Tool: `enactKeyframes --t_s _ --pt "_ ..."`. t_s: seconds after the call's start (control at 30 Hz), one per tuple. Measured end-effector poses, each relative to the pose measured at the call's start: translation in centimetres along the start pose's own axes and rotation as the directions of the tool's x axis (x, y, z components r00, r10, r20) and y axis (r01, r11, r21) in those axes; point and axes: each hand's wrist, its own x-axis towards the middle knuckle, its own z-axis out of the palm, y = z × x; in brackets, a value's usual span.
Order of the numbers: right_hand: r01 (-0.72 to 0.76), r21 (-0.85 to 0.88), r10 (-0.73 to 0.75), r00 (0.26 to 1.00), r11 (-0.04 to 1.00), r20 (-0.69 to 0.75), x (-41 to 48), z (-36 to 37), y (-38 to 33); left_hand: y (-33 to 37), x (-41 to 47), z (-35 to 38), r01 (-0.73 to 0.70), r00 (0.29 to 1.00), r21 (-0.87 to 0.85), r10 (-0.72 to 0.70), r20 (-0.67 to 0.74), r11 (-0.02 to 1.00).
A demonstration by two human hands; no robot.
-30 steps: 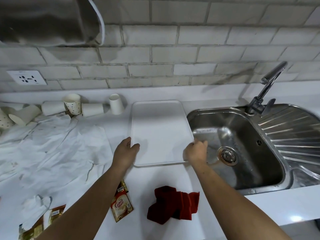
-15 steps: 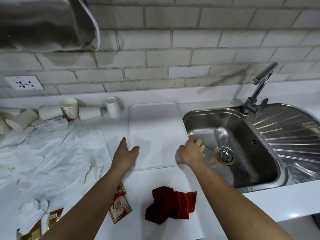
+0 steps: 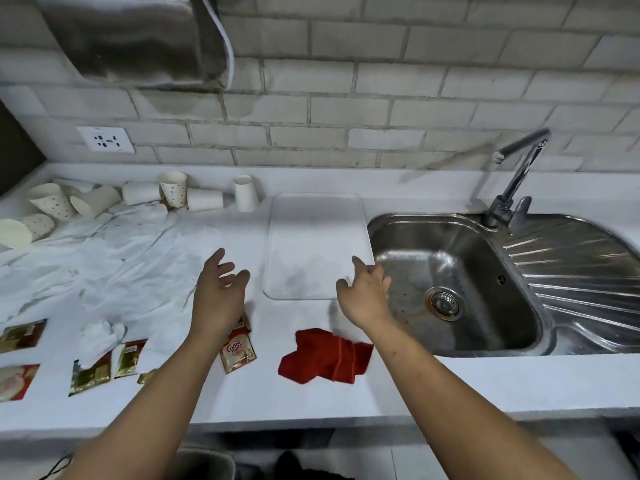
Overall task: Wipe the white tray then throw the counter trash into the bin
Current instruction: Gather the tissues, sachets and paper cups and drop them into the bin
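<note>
My left hand (image 3: 218, 289) and right hand (image 3: 367, 292) hover empty, fingers spread, by the tray (image 3: 315, 233); wiping first needs the cloth (image 3: 325, 356).

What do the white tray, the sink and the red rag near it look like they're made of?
The flat white rectangular tray looks like plastic: matte, with a thin raised rim and rounded corners. The silvery sink basin is likely stainless steel: bright reflections, and a ribbed drainboard pressed beside it. The crumpled red cloth looks like soft fabric, folding limply.
</note>
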Motion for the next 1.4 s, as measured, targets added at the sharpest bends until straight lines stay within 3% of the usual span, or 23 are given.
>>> enactKeyframes --t_s 0.33,0.53,0.67,0.8,1.0,1.17,1.3,1.4 --pt "0.182 -0.035 -0.180 0.981 0.983 0.066 -8.7 3.4 -1.0 -3.5 -8.0 -7.5 0.037 0.997 0.045 -0.034 -0.074 0.998" --pt "0.391 -0.128 -0.367 0.913 0.911 0.180 -11.4 7.5 -3.5 -5.0 -9.0 -12.6 0.033 0.996 0.090 -0.025 -0.091 0.995" --pt "0.435 -0.234 -0.376 0.891 0.870 0.255 -12.1 10.8 -6.0 -5.9 -8.5 -15.8 0.010 0.997 0.170 0.004 -0.082 0.985" --pt "0.299 -0.294 -0.223 0.938 0.908 0.266 -12.3 14.3 -8.3 -7.0 -6.8 -19.4 -0.042 0.999 0.289 0.044 0.000 0.957" --pt "0.060 -0.373 -0.007 0.990 0.926 0.141 -12.4 18.0 -10.1 -9.9 -2.4 -22.7 -0.197 0.958 0.527 0.047 0.283 0.827" --pt "-0.085 -0.313 0.105 0.993 0.946 0.047 -12.5 19.7 -10.8 -11.8 0.4 -22.9 -0.364 0.881 0.623 0.038 0.472 0.692" --pt "-0.198 -0.155 0.196 0.980 0.968 -0.027 -13.1 20.3 -10.7 -12.5 1.3 -21.2 -0.517 0.803 0.670 0.029 0.596 0.533" --pt "-0.206 -0.067 0.203 0.978 0.976 -0.050 -13.4 20.7 -11.0 -12.9 1.9 -19.7 -0.573 0.789 0.701 0.056 0.612 0.425"
